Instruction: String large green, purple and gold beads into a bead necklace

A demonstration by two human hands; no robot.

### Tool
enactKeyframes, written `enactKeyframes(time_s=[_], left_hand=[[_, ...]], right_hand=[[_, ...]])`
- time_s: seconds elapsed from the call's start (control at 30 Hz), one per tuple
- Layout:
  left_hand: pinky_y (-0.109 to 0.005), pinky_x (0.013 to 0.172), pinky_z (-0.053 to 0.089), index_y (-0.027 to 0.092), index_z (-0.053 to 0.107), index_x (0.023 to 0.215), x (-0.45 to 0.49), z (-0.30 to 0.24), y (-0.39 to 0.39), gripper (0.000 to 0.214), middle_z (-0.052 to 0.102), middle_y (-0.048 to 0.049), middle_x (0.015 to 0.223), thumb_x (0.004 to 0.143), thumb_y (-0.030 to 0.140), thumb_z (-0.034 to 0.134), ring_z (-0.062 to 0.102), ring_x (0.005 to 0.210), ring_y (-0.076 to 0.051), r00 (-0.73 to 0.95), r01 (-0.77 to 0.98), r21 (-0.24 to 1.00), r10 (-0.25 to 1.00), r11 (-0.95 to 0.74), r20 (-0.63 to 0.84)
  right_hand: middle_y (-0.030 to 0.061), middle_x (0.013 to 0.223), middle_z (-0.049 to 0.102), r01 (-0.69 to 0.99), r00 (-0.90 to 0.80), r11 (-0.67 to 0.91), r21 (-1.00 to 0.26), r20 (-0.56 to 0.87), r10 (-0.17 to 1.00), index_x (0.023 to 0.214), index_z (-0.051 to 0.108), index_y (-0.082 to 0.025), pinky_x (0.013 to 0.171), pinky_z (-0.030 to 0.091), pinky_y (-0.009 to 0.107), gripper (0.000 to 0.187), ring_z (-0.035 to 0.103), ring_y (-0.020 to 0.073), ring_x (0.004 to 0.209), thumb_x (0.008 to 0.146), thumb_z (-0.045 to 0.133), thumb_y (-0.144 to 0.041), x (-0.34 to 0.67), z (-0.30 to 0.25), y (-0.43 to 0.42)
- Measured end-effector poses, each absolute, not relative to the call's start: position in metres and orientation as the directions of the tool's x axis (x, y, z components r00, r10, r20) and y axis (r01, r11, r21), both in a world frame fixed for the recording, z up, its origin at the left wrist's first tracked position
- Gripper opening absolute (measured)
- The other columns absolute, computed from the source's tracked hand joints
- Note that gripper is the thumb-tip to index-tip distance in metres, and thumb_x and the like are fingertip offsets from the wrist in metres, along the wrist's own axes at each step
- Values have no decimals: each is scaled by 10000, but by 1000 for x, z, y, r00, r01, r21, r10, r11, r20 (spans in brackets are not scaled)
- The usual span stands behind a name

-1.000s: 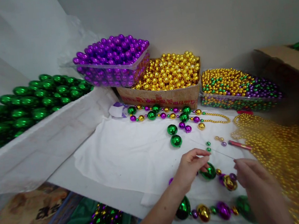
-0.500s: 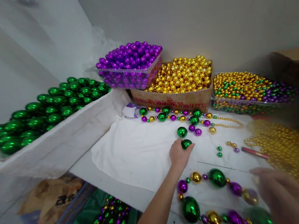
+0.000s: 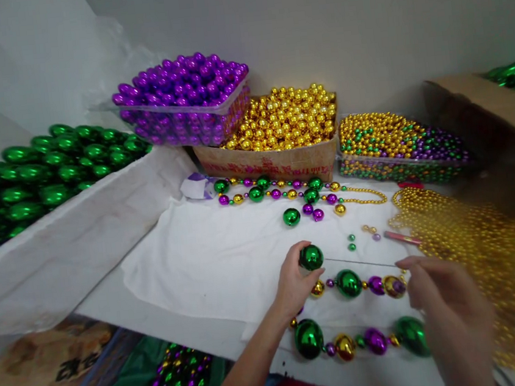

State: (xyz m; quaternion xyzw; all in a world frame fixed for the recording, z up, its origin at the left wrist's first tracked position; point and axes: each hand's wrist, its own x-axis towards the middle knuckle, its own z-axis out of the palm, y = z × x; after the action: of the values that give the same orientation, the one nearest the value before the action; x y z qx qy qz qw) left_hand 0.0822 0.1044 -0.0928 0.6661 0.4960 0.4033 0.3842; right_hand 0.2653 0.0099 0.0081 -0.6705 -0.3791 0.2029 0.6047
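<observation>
My left hand (image 3: 294, 281) grips a green round bead (image 3: 311, 257) at the tip of a thin needle (image 3: 361, 262) that runs right to my right hand (image 3: 444, 302). That hand pinches the needle's far end and looks blurred. Below the needle lies a strand of large green, gold and purple beads (image 3: 354, 284), curving back in a second row (image 3: 347, 343). One loose green bead (image 3: 291, 216) rests on the white cloth (image 3: 209, 259) further back.
A finished strand (image 3: 280, 190) lies by a cardboard box of gold beads (image 3: 287, 122). A clear tub of purple beads (image 3: 183, 96), a white box of green beads (image 3: 44, 178), a tray of mixed small beads (image 3: 399, 141) and a gold strand pile (image 3: 489, 254) ring the cloth.
My left hand reached out to a loose green bead on the cloth, picked it up and brought it back to the needle. My right hand stayed at the needle's right end.
</observation>
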Motion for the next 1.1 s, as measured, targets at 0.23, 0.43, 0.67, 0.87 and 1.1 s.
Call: enactKeyframes(time_s=[0.23, 0.43, 0.67, 0.87, 1.1], left_hand=[[-380, 990, 412, 218, 500, 1215, 83, -91, 98, 574, 586, -60, 1205, 686, 179, 719, 543, 1121, -230, 206, 352, 919, 972, -178, 109], [-373, 952, 433, 207, 517, 1204, 84, -92, 98, 569, 606, -60, 1175, 676, 195, 728, 562, 1080, -229, 201, 338, 931, 977, -135, 69], [-364, 918, 453, 200, 527, 1186, 84, -90, 99, 558, 614, -59, 1145, 666, 196, 730, 579, 1041, -225, 180, 316, 943, 982, -107, 51], [-350, 878, 456, 220, 527, 1184, 82, -91, 99, 558, 607, -54, 1160, 664, 201, 731, 563, 1067, -230, 166, 353, 925, 982, -140, 85], [-349, 867, 454, 222, 534, 1177, 80, -87, 100, 549, 622, -48, 1148, 662, 196, 725, 574, 1057, -233, 162, 362, 922, 984, -134, 80]], right_hand=[[47, 896, 614, 359, 541, 117, -926, 308, 783, 928, 633, -185, 484, 403, 220, 112, 514, 104, 607, 866, 583, -263, 262, 6, 4], [53, 912, 645, 564, 327, 230, -793, 470, 820, 906, 628, -208, 646, 465, 265, 93, 607, 170, 823, 865, 553, -173, 255, 12, 3], [54, 874, 663, 652, 239, 282, -704, 544, 804, 888, 604, -209, 562, 463, 246, 98, 615, 139, 695, 872, 525, -153, 244, 20, 1], [55, 908, 669, 704, 148, 336, -626, 591, 793, 920, 561, -225, 539, 479, 231, 131, 647, 145, 738, 867, 511, -116, 243, 20, -1], [66, 907, 656, 703, 89, 376, -604, 599, 796, 927, 544, -210, 585, 479, 238, 146, 634, 137, 721, 869, 492, -87, 239, 19, -2]])
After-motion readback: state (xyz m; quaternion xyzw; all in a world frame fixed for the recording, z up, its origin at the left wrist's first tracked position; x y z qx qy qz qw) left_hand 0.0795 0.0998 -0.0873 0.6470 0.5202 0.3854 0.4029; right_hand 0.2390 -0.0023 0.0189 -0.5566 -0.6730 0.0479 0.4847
